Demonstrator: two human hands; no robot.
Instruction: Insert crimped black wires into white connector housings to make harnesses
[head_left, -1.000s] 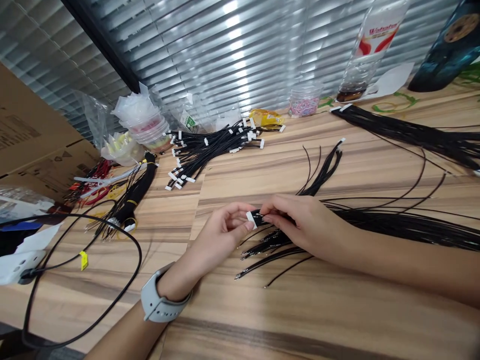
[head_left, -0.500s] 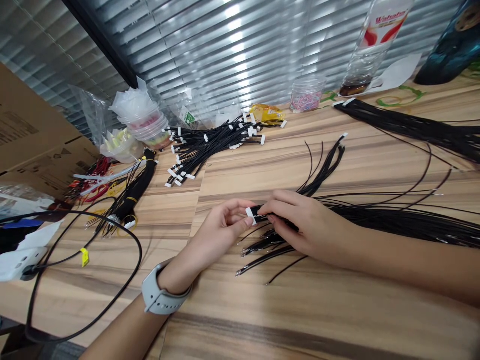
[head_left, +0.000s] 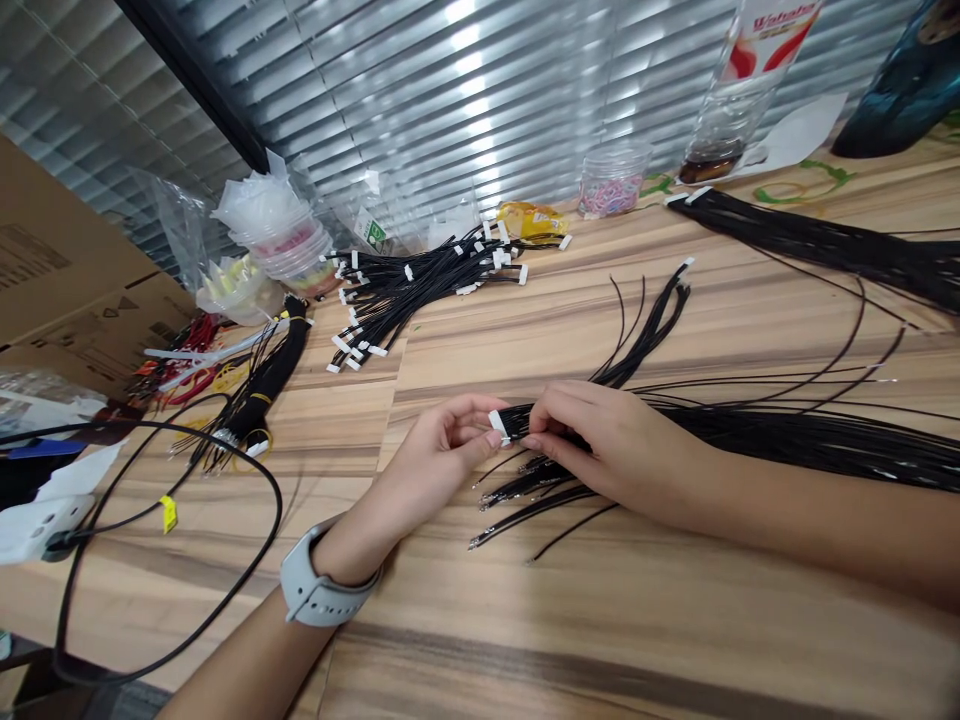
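Fingers [head_left: 472,423] of the left hand [head_left: 427,465] curl inward, thumb and fingertips pinching a white plastic connector [head_left: 497,422] at the end of a short bunch of black wires [head_left: 519,422]. Fingers [head_left: 553,412] of the right hand [head_left: 611,447] lie bent and close together, pinching that bunch just beside the connector, both hands raised slightly above a wood-grain table [head_left: 675,625]. Directly below, loose wires with metal-crimped ends [head_left: 517,492] fan toward the viewer. A long black wire bundle [head_left: 814,438] extends right, passing beneath the right wrist; a narrower bundle [head_left: 652,325] rises behind the hands. Farther back lies a heap of black wires with white connectors [head_left: 420,295]. A grey smartwatch [head_left: 322,590] encircles the left wrist. A looped black cable [head_left: 172,540] bearing a yellow tag [head_left: 169,513] rests at lower left, near a taped wire bundle [head_left: 270,375]. A clear jar of coloured rubber bands [head_left: 613,180] stands at the far edge.
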